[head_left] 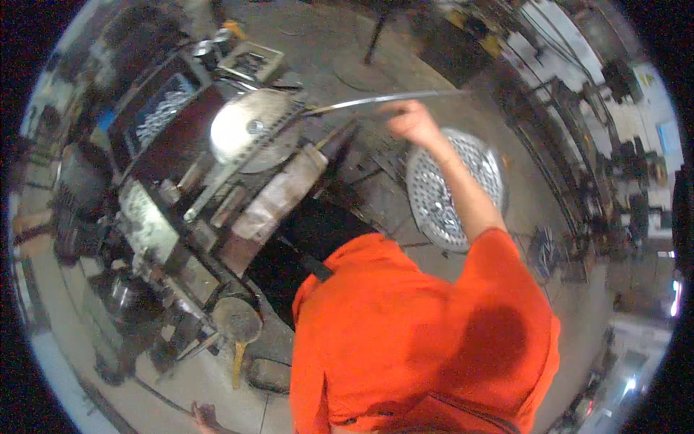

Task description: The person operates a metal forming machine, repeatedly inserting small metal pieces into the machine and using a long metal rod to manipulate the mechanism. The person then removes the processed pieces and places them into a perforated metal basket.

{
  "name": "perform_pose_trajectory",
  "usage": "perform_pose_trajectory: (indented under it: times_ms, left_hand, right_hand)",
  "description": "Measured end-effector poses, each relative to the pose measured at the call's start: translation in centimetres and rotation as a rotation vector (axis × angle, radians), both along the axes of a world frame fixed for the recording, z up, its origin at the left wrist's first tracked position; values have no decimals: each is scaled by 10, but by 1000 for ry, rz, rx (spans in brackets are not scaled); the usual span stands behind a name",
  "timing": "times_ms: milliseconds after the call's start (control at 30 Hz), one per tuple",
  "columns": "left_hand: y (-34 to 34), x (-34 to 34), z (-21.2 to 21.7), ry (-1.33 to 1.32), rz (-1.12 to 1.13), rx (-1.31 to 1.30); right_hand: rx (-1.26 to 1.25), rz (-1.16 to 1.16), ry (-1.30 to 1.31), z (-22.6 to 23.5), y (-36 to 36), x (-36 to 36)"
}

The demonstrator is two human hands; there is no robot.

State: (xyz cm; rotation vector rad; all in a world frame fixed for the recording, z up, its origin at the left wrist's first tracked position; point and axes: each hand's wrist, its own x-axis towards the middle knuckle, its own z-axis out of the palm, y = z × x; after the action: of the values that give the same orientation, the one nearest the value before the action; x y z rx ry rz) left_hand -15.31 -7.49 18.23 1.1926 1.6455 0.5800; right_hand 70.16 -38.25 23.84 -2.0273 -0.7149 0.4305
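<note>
My right hand [412, 121] reaches far forward, blurred, with its fingers curled in. A long thin metal rod [354, 103] runs along the far edge of that hand; whether the fingers grip it is not clear. The rod's left end meets a shiny round metal disc [235, 134], crossed by a dark notched bar [264, 141]. Below my right forearm sits an oval basin [423, 192] full of small shiny metal parts. Down at the lower left is my left hand [206, 417], smeared, its fingers apart and nothing visible in them.
A worn metal block [282, 192] lies between the disc and my body. Behind the disc stand a bin of shiny pieces [163, 112] and a small tray [251, 61]. A round-topped stool-like piece [237, 320] and a yellow handle [238, 365] are at lower left.
</note>
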Motion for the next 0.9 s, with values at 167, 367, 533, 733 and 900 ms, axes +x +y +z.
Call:
perform_pose_trajectory:
  times_ms: [167, 367, 533, 733, 900]
  left_hand:
    - [27, 73, 35, 297, -159, -44]
    - [12, 93, 49, 456, -209, -14]
    - [11, 105, 59, 567, -262, 15]
    - [6, 116, 71, 767, -343, 59]
    - [-25, 102, 107, 1432, -404, 295]
  right_hand:
    - [-672, -387, -258, -33, -193, -10]
    - [-1018, -178, -264, -137, -222, -51]
    - [-1348, 21, -262, -108, -151, -90]
    - [-1175, -149, -98, -95, -147, -79]
    - [-309, 222, -200, -77, -79, -64]
